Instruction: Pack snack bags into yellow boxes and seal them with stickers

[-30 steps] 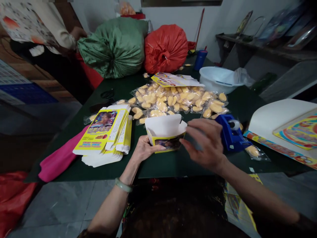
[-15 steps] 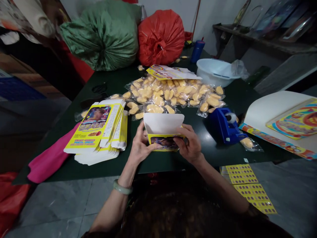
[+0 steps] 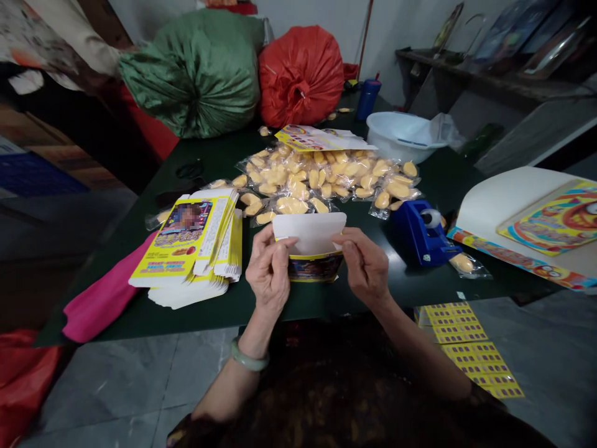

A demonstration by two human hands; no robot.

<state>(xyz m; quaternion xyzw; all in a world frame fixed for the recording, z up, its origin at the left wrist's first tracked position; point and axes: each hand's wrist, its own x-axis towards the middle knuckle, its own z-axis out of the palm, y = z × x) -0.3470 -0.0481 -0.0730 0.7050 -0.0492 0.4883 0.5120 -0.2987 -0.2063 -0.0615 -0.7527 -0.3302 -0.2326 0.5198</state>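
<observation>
A small yellow printed carton (image 3: 314, 269) stands at the table's near edge, its white top flap (image 3: 310, 229) raised. My left hand (image 3: 270, 267) is closed at the carton's left upper corner, thumb and forefinger pinching near the side flap. On the other side, my right hand (image 3: 366, 264) pinches the right upper corner. The carton's inside is hidden behind its front wall. Just beyond it lies a pile of yellow pieces in clear wrappers (image 3: 298, 177). Left of my hands is a stack of flattened yellow cartons (image 3: 181, 242).
A blue tape dispenser (image 3: 422, 236) sits to the right, beside a large white printed display box (image 3: 494, 199). Behind the pile are a white basin (image 3: 401, 137), a red sack (image 3: 301, 74) and a green sack (image 3: 200, 74). Pink cloth (image 3: 105, 298) lies at left. Yellow printed sheets (image 3: 471, 348) are below.
Both hands have shifted from the carton's front face up to its top corners. My left fingers have curled into a pinch. The view has shifted slightly.
</observation>
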